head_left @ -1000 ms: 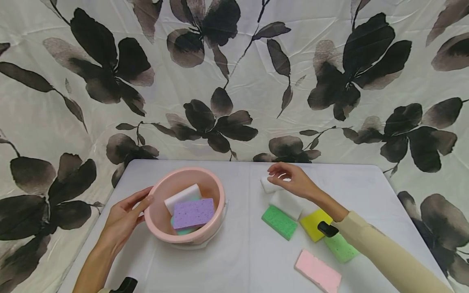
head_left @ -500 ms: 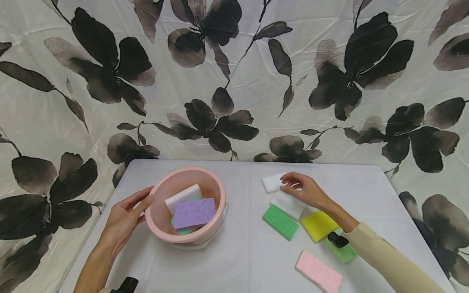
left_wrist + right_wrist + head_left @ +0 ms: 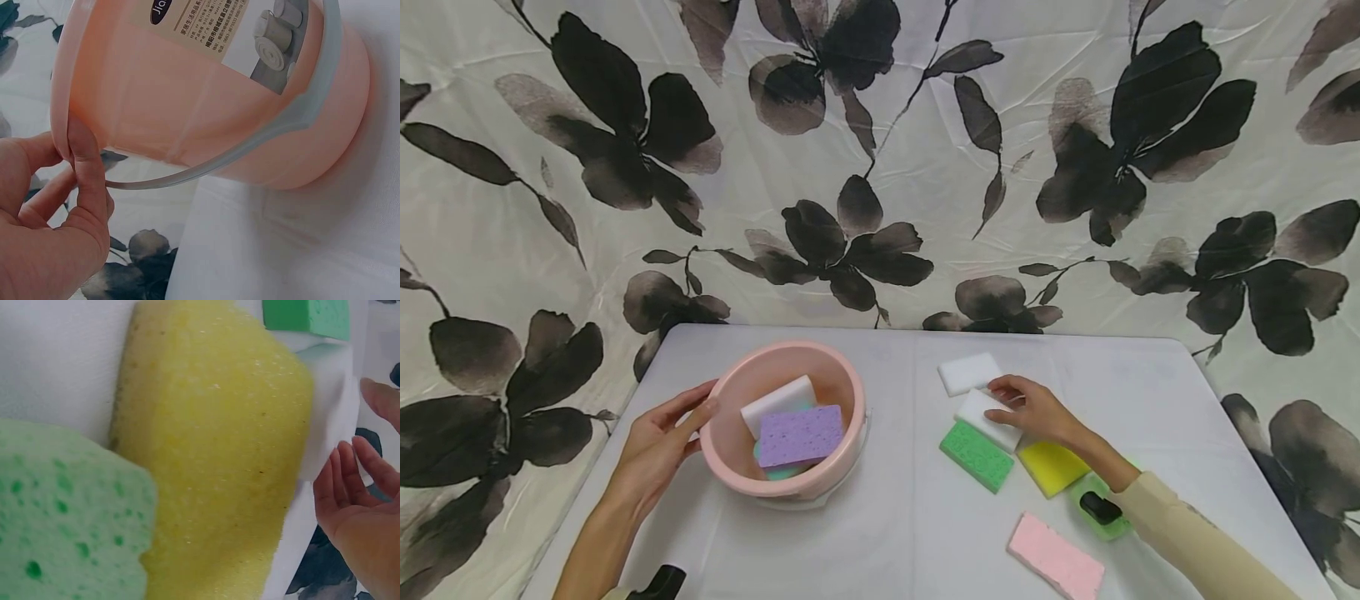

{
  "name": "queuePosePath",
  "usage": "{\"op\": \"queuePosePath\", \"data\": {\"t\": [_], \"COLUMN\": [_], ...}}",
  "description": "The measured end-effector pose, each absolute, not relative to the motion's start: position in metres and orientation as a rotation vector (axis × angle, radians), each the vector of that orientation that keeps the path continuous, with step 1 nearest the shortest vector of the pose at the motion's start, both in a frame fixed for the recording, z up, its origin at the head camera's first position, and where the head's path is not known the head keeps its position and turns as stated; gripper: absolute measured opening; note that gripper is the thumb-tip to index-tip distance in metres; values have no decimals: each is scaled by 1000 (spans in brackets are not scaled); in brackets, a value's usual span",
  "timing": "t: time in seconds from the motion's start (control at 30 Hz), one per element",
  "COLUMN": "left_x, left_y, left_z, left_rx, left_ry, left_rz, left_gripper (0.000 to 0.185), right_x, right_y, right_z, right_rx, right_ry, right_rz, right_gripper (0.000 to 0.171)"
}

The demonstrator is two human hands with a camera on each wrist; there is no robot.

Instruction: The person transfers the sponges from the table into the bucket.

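A pink bucket stands on the table's left half, its rim pinched between the thumb and fingers of my left hand; the left wrist view shows the same grip. Inside it, a purple sponge lies over a white block and a partly hidden teal sponge. On the right, my right hand hovers with parted, loosely bent fingers at the edge of a white sponge. In the right wrist view, the right hand has a gap between thumb and fingers.
Behind that sponge lies another white one. A dark green sponge, a yellow one and a light green one, partly under the right wrist, lie nearer. A pink sponge sits closest. A floral cloth hangs behind the table.
My right hand has moved from the far white sponge rightward and nearer, to the white sponge beside the dark green one. My left hand keeps its grip on the bucket rim.
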State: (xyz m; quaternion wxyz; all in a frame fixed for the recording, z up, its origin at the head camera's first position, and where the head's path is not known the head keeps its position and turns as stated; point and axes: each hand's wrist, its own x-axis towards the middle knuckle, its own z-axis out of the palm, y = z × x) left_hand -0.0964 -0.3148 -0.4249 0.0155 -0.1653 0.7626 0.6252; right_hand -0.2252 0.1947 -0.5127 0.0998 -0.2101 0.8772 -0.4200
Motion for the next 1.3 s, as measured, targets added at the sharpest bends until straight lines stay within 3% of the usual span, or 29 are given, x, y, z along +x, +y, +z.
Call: {"op": "queuePosePath", "data": {"t": [0.37,0.7,1.3], "left_x": [-97,-96,-95], "left_y": [-315,-314,-314], "left_z": [-425,-423,-423], "left_rx": [-510,-514,-513], "left_ry": [2385,2412,2420], "left_rz": [1936,1886,1888], "left_gripper": [73,73,72], "right_x": [-221,-225,-234], "right_y": [192,193,190], "right_z": [-512,-490,-449], "right_rx": [-700,-878,-794], "right_ry": [2620,2638,2597], "right_rz": [-1118,-1067,-1141], "right_gripper": [41,21,29]}}
